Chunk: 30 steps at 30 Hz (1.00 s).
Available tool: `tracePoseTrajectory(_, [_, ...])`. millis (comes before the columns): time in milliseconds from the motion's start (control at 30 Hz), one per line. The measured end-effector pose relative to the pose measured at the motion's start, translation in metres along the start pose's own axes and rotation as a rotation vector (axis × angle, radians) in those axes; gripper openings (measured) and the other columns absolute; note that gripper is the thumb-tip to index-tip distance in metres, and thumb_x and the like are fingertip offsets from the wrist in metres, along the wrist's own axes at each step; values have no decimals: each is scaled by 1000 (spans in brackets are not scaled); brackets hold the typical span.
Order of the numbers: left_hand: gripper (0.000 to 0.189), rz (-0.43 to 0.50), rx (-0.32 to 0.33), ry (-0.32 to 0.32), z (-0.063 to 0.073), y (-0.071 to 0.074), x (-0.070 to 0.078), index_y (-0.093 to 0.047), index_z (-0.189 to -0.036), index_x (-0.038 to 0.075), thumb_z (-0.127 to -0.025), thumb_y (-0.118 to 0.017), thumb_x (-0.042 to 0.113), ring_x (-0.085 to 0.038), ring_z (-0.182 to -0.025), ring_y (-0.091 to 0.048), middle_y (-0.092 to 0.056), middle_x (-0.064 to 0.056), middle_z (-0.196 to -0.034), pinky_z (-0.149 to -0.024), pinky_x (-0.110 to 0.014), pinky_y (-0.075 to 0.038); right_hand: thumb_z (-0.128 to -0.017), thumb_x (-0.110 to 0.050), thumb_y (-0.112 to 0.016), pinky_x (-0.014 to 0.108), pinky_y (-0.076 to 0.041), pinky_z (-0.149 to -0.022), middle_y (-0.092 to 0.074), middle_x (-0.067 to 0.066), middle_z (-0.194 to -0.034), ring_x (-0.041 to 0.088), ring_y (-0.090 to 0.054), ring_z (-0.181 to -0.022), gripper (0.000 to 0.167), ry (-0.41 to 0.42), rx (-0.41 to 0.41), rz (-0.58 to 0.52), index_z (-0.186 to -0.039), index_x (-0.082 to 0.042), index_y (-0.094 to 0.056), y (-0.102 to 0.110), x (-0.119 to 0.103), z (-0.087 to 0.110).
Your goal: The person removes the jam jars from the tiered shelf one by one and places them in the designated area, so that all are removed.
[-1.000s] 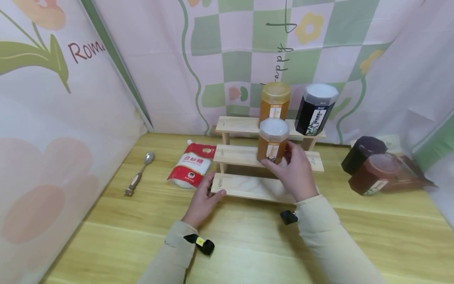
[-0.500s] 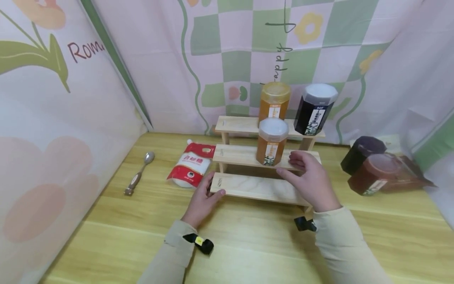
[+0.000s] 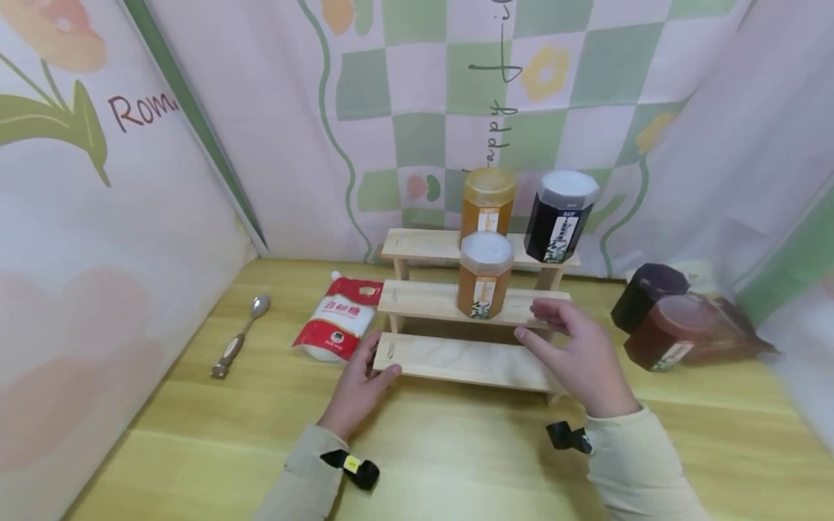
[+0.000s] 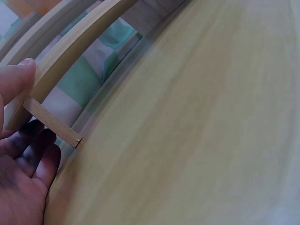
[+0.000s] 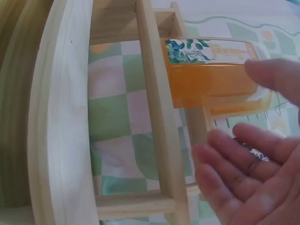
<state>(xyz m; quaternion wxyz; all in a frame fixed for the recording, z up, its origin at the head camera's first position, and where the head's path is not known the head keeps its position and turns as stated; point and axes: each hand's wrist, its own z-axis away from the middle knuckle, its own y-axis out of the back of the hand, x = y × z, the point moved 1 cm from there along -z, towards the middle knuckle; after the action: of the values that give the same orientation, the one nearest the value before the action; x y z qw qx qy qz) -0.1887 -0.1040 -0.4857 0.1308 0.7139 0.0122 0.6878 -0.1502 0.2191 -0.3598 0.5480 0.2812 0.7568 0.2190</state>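
A three-step wooden display stand (image 3: pixel 465 359) stands on the table. My left hand (image 3: pixel 358 391) grips the left end of its lowest step, thumb on top and fingers below, as the left wrist view shows. An amber jar (image 3: pixel 472 297) with a clear lid sits upright on the middle step. My right hand (image 3: pixel 584 356) is apart from this jar, to its right, with fingers loosely extended and nothing in them. In the right wrist view the amber jar (image 5: pixel 211 84) appears sideways beyond the fingers. Behind it on the top step are another amber jar (image 3: pixel 487 192) and a dark jar (image 3: pixel 554 224).
A red-and-white sugar bag (image 3: pixel 340 317) lies left of the stand, and a spoon (image 3: pixel 237 340) lies farther left. At the right are a dark jar (image 3: pixel 645 293), a reddish jar (image 3: pixel 664 333) and a reddish-brown packet (image 3: pixel 736 340). A patterned curtain (image 3: pixel 417 87) hangs behind.
My right hand has let go of the amber jar on the middle step and drawn back to the right. The left hand keeps its hold. The head view has tilted slightly.
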Motion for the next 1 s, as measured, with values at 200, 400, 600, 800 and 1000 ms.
tracePoseTrajectory(200, [85,-21,6,5,7,9,-5,-26,-160,15,-93,-73,35,-32,-146,-33,-33,-13,-160,-113,-47,-39,-90,-31,-77,53,-57,-87,-64,17,-129,37,-60,-116,53,82,-10,15,-131,-3,-60,-5,0,8])
tracePoseTrajectory(400, [83,-28,5,10,11,15,-2,-26,-160,13,-94,-72,31,-32,-147,-32,-33,-14,-161,-113,-48,-37,-90,-28,-77,54,-55,-90,-64,15,-130,35,-59,-118,49,87,-3,-14,-131,-5,-61,-7,2,10])
tracePoseTrajectory(600, [83,-31,2,23,9,15,0,-25,-160,15,-94,-72,31,-32,-147,-31,-31,-12,-162,-115,-47,-35,-91,-25,-77,57,-45,-100,-64,14,-129,35,-58,-119,45,85,53,-25,-129,-7,-63,0,3,10])
tracePoseTrajectory(800, [84,-25,1,26,6,9,2,-25,-160,14,-93,-73,32,-32,-148,-30,-31,-12,-162,-115,-47,-35,-92,-28,-76,57,-42,-102,-66,13,-128,35,-56,-123,43,33,127,-35,-127,-7,-64,17,9,8])
tracePoseTrajectory(1000, [83,-18,-2,25,5,1,4,-25,-160,14,-94,-72,31,-32,-148,-29,-31,-12,-162,-115,-48,-34,-94,-30,-73,33,-42,-101,-66,8,-126,22,-56,-121,42,-8,198,3,-127,-7,-64,35,25,6])
